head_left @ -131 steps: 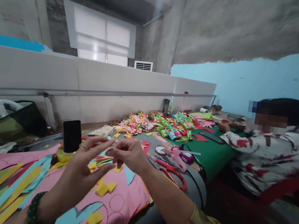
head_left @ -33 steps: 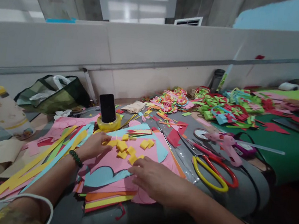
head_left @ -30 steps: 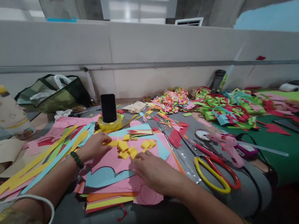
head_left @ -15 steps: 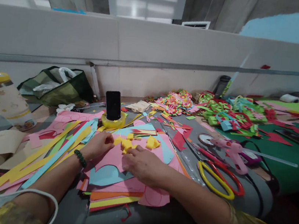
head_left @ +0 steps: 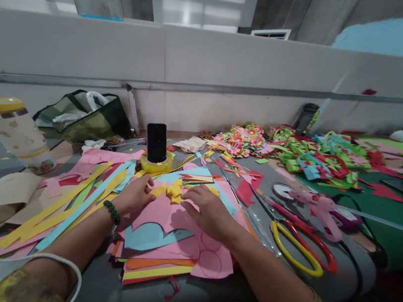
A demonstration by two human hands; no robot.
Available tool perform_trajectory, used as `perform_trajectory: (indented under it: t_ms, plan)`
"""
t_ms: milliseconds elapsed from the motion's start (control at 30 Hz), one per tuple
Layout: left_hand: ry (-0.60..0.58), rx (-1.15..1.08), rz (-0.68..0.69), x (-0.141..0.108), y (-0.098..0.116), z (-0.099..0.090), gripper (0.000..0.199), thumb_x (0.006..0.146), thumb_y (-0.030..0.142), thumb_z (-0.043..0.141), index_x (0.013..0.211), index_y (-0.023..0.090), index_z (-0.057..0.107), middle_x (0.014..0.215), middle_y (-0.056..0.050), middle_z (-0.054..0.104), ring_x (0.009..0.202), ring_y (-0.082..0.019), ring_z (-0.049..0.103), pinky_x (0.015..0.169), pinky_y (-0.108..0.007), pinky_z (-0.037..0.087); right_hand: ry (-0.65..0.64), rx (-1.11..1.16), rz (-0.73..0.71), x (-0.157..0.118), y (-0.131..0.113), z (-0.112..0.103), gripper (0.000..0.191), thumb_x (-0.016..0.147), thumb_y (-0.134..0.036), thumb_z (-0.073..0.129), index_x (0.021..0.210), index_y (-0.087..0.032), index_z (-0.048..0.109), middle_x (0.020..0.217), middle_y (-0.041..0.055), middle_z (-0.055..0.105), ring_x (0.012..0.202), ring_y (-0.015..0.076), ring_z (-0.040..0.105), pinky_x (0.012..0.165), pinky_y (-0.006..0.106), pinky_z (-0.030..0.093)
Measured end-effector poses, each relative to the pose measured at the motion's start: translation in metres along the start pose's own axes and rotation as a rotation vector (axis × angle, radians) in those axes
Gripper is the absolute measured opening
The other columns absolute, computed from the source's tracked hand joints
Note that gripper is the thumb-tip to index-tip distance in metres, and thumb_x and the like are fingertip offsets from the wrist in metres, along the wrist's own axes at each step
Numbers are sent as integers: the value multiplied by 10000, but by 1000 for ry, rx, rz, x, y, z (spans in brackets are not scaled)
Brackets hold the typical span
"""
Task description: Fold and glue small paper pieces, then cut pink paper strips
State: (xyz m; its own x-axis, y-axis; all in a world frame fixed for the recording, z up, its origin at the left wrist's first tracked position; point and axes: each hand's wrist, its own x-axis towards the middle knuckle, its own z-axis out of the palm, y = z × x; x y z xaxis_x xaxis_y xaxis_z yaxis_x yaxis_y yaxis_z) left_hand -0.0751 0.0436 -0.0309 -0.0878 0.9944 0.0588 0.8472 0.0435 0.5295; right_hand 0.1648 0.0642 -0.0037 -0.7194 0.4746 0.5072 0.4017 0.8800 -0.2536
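Note:
Small yellow felt pieces [head_left: 174, 192] lie in a loose cluster on a pink felt sheet [head_left: 158, 215]. On the left of the cluster, my left hand [head_left: 136, 196] rests with curved fingers, thumb and forefinger apart, nothing visible between them. A green bead bracelet [head_left: 112, 212] circles that wrist. From the right, my right hand [head_left: 211, 213] reaches to the cluster, fingers stretched out and fingertips at its edge. More yellow shows partly hidden behind this hand. Light blue felt [head_left: 157, 239] and several coloured sheets [head_left: 158, 269] are stacked beneath the pink one.
A phone [head_left: 156, 142] stands in a yellow tape roll [head_left: 155, 165] behind the sheets. Scissors [head_left: 296, 247] and a pink glue gun [head_left: 320, 210] lie right. Felt strips [head_left: 64, 217], a tumbler [head_left: 19, 135] and a bag [head_left: 86, 117] are left. Colourful felt pieces [head_left: 242, 139] are heaped behind.
My right hand has shifted right and its fingers have straightened. The yellow pieces beside it sit differently, closer to one another. My left hand stays beside them; the whole view has shifted slightly.

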Motion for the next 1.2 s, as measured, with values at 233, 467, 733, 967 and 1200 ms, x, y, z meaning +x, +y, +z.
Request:
perform_trajectory:
  t_ms: [233, 467, 733, 967, 1200]
  plan:
    - [-22, 50, 18, 2, 0, -6, 162, 697, 323, 612, 757, 175, 586, 715, -23, 613, 683, -178, 574, 580, -274, 379, 82, 61, 57, -2, 5, -1, 148, 887, -179, 517, 868, -167, 663, 829, 74, 662, 822, 189, 584, 745, 321, 477]
    - [-39, 42, 58, -2, 9, -7, 101, 685, 267, 577, 635, 188, 538, 647, 0, 572, 639, -158, 517, 562, -266, 343, 111, 103, 94, -1, 4, -6, 151, 884, -170, 513, 836, -156, 655, 800, 74, 653, 803, 183, 583, 732, 306, 462]
    - [-58, -86, 0, -2, 9, -15, 122, 652, 297, 583, 638, 175, 586, 530, 43, 514, 523, -126, 461, 490, -238, 308, 142, 157, 110, -2, 8, -7, 147, 884, -193, 523, 833, -171, 659, 781, 67, 656, 780, 182, 584, 715, 310, 457]
    - [-116, -250, 137, -21, 36, -23, 277, 738, 407, 570, 713, 164, 702, 635, 2, 616, 603, -131, 499, 549, -233, 357, 184, 395, 177, -2, -4, -8, 209, 829, -282, 622, 1007, -173, 623, 984, 78, 666, 879, 176, 597, 743, 297, 479]
    - [-320, -504, 236, -45, 67, 4, 296, 808, 447, 547, 773, 160, 606, 603, 31, 541, 549, -102, 449, 517, -219, 331, 71, 557, 313, -6, -11, -5, 262, 785, -122, 568, 1042, -163, 591, 712, -10, 624, 635, 107, 579, 593, 215, 449]
